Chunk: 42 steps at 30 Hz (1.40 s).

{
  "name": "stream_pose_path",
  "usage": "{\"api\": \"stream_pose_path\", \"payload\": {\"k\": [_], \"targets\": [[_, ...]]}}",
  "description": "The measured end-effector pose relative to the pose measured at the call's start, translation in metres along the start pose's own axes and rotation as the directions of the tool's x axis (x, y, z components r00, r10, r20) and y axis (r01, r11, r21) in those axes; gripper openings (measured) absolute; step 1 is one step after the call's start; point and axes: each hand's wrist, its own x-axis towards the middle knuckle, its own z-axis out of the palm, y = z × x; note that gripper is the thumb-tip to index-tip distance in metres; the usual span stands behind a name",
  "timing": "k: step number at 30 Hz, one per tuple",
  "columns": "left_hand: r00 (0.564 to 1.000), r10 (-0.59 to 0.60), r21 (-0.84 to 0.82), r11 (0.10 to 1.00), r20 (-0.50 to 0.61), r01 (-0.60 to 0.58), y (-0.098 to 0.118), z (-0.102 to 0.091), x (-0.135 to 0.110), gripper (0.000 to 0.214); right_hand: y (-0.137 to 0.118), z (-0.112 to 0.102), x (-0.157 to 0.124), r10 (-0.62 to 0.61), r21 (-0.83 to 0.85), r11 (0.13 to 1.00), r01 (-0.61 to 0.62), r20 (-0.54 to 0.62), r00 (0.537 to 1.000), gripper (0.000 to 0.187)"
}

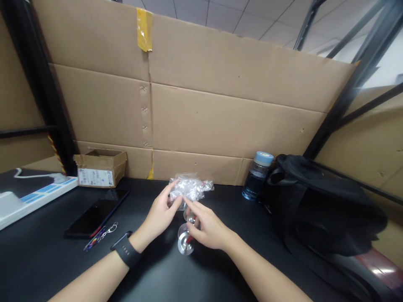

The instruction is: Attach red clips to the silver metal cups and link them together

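Observation:
A pile of crinkled clear plastic bags (190,188) lies on the black table in front of my hands. My left hand (161,212), a dark watch (126,250) on its wrist, has thumb and fingers apart at the near left edge of the pile. With fingers stretched toward the bags, my right hand (210,225) is over and beside several small shiny round pieces. The nearest round piece (185,244) is silvery with a bit of red. Another round piece (190,217) is partly hidden beneath my right fingers; whether they touch it is unclear.
On the left are a small open cardboard box (121,170), a white power strip (40,197), a dark phone (97,212) and a keychain (100,237). At right, a blue-lidded bottle (255,178) stands beside a black bag (321,209). A cardboard wall (201,113) closes the back.

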Motion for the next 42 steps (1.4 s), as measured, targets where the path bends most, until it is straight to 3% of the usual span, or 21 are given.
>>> {"api": "stream_pose_path", "payload": {"k": [5, 9, 12, 14, 20, 24, 30, 34, 42], "targets": [[0.998, 0.065, 0.039, 0.997, -0.002, -0.065, 0.004, -0.001, -0.001, 0.056, -0.004, 0.001, -0.001, -0.033, -0.016, 0.999, 0.033, -0.017, 0.999, 0.078], [0.993, 0.122, 0.080, 0.989, -0.002, -0.122, 0.009, -0.001, -0.002, 0.050, 0.000, 0.000, 0.001, 0.022, 0.015, 1.000, -0.020, -0.144, 0.989, 0.064], [0.981, 0.191, 0.170, 0.966, 0.021, -0.192, 0.013, -0.003, -0.003, 0.044, 0.007, -0.005, 0.003, 0.090, 0.046, 0.996, -0.080, -0.298, 0.950, 0.055], [0.967, 0.247, 0.245, 0.935, 0.066, -0.256, 0.015, -0.003, -0.004, 0.037, 0.011, -0.009, 0.004, 0.074, 0.024, 0.997, -0.070, -0.397, 0.915, 0.056], [0.916, 0.350, 0.365, 0.841, 0.194, -0.399, 0.020, -0.002, -0.007, 0.024, 0.009, -0.010, 0.005, -0.046, -0.070, 0.997, 0.013, -0.492, 0.869, 0.060], [0.900, 0.355, 0.359, 0.830, 0.253, -0.428, 0.020, -0.001, -0.008, 0.024, 0.006, -0.008, 0.005, -0.045, -0.136, 0.990, -0.040, -0.567, 0.822, 0.061], [0.886, 0.355, 0.363, 0.816, 0.297, -0.449, 0.019, -0.001, -0.009, 0.025, 0.007, -0.011, 0.007, 0.008, -0.148, 0.983, -0.113, -0.573, 0.820, 0.044], [0.911, 0.327, 0.422, 0.810, 0.252, -0.408, 0.019, -0.002, -0.008, 0.022, 0.003, -0.010, 0.007, 0.025, -0.142, 0.981, -0.131, -0.582, 0.813, 0.004], [0.936, 0.319, 0.422, 0.835, 0.152, -0.353, 0.020, -0.006, -0.003, 0.022, 0.003, -0.012, 0.005, 0.019, -0.084, 0.993, -0.088, -0.605, 0.796, 0.015]]}}
